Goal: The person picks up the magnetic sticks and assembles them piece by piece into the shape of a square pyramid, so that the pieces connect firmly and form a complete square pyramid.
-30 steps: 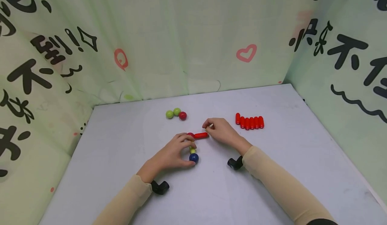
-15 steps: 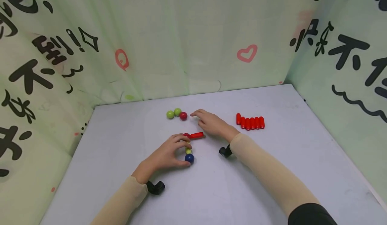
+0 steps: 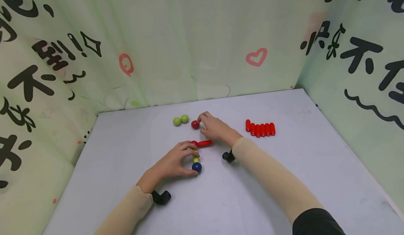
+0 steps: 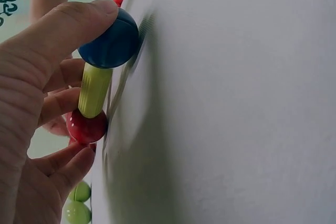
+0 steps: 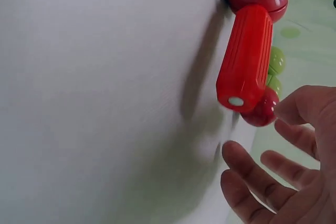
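Observation:
My left hand (image 3: 173,161) holds a joined piece of balls and sticks on the table, thumb on the blue ball (image 4: 110,40) and fingers around the red ball (image 4: 86,127) at the other end. Between those balls runs a short yellow stick (image 4: 94,90). From the held red ball a red stick (image 5: 245,59) points right, with a pale round spot on its free end. Beyond it, a fingertip of my right hand (image 3: 214,127) is at the side of a loose red ball (image 3: 195,124); the other fingers are spread and hold nothing.
Two green balls (image 3: 184,118) lie left of the loose red ball. A row of several red sticks (image 3: 260,129) lies at the right on the white table (image 3: 268,186). Printed curtains (image 3: 195,52) stand behind and on both sides.
My right hand has moved left from the red stick's free end to the loose red ball. That ball has shifted right, away from the green balls. The held piece has shifted slightly left.

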`<action>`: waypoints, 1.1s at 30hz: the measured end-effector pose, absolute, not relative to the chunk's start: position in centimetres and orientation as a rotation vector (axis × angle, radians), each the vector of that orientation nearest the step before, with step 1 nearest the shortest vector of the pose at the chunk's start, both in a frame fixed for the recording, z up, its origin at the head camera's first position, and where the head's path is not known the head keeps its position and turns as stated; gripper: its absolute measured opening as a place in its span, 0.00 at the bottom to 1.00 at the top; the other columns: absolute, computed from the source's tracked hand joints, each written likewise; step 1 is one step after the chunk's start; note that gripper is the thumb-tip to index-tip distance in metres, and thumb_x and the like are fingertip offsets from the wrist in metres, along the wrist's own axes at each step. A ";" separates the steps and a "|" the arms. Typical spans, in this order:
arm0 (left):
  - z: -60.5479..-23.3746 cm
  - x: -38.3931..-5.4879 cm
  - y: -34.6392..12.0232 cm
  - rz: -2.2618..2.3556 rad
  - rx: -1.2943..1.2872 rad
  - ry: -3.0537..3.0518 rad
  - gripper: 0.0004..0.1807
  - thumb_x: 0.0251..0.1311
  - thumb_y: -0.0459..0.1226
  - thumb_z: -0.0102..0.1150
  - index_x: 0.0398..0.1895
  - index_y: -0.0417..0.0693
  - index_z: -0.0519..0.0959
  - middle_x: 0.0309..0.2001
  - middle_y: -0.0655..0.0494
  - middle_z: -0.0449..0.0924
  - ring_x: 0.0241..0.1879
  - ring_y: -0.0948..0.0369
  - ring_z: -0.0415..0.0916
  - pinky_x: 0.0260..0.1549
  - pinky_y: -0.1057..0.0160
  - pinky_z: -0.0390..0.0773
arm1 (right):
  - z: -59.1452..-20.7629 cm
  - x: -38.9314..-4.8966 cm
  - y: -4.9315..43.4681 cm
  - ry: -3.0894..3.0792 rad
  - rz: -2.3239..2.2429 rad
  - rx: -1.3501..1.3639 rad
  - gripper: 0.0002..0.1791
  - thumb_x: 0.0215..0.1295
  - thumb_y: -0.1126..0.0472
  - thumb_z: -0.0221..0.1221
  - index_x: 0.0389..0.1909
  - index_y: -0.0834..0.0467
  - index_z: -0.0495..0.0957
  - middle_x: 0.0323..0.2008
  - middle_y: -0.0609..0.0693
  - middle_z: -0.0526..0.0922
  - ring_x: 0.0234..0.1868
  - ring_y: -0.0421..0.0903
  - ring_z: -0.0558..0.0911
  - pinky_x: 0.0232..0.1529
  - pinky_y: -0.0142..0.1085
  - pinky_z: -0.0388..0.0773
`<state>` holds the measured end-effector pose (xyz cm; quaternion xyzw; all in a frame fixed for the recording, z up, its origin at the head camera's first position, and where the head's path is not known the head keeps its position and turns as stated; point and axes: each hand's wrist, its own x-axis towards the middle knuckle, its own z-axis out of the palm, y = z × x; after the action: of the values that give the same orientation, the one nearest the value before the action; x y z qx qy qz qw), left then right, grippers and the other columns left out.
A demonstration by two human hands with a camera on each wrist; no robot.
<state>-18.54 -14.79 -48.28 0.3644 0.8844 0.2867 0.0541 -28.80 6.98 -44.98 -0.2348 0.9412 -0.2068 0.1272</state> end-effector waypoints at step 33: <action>-48.6 -18.7 -14.2 0.849 1.084 2.715 0.26 0.51 0.51 0.80 0.52 0.56 0.84 0.63 0.56 0.77 0.72 0.51 0.64 0.70 0.44 0.69 | -45.8 -24.3 13.5 2.716 -0.640 -0.754 0.17 0.66 0.57 0.69 0.54 0.53 0.81 0.47 0.51 0.81 0.47 0.47 0.79 0.49 0.40 0.83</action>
<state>-18.69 -14.24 -48.59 0.3557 0.8908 0.2785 0.0485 -24.30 13.53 -45.81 -0.2590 0.9322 -0.2197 0.1254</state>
